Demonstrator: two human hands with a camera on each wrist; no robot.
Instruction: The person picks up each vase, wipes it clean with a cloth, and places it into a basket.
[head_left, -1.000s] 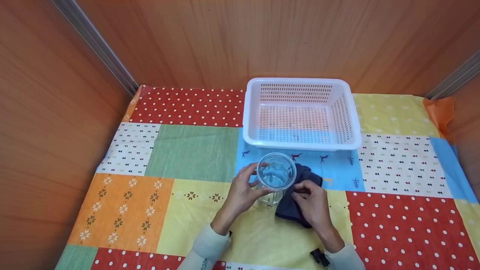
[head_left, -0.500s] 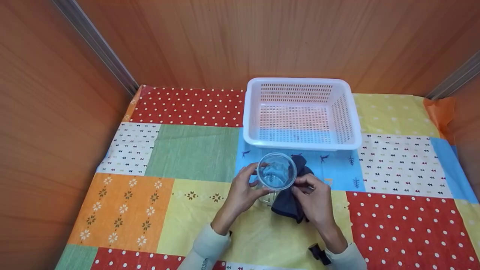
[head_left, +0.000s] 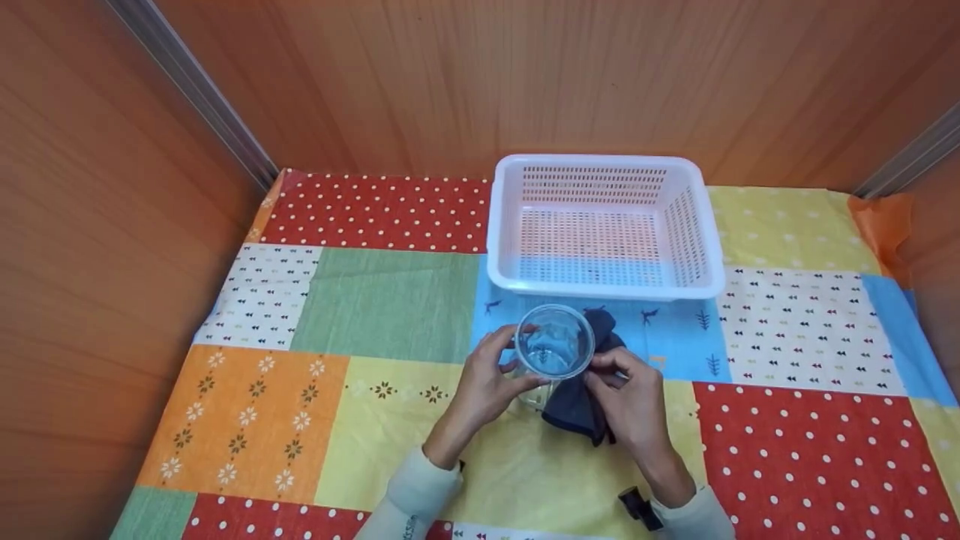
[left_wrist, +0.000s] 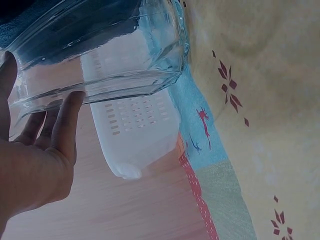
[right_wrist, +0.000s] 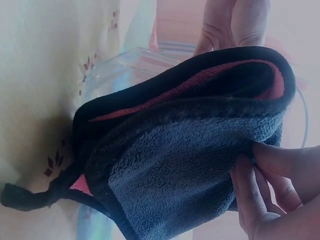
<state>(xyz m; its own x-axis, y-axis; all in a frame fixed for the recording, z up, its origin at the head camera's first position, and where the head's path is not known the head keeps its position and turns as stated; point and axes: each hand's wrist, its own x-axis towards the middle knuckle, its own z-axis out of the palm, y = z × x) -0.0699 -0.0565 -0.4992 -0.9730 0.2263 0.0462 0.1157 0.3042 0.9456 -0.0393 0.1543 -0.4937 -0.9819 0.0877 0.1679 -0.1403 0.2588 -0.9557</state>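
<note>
A clear glass jar (head_left: 553, 349) stands mouth up, slightly tilted, at the middle of the front area. My left hand (head_left: 487, 379) grips it from the left near its rim; in the left wrist view the fingers curl round the ribbed glass (left_wrist: 125, 75). My right hand (head_left: 630, 394) pinches a folded dark grey cloth (head_left: 577, 409) against the jar's right side. Close up in the right wrist view, the cloth (right_wrist: 185, 165) shows a black edging, a reddish inner face and a hanging loop. Part of the jar is hidden behind it.
Behind the jar stands a white perforated plastic basket (head_left: 604, 289). A patchwork-patterned tablecloth (head_left: 390, 307) covers the table. Brown wood-grain panels (head_left: 420, 82) enclose the back and both sides.
My right hand has shifted slightly up with the cloth, which has bunched closer against the jar. My left hand and the jar stay where they were.
</note>
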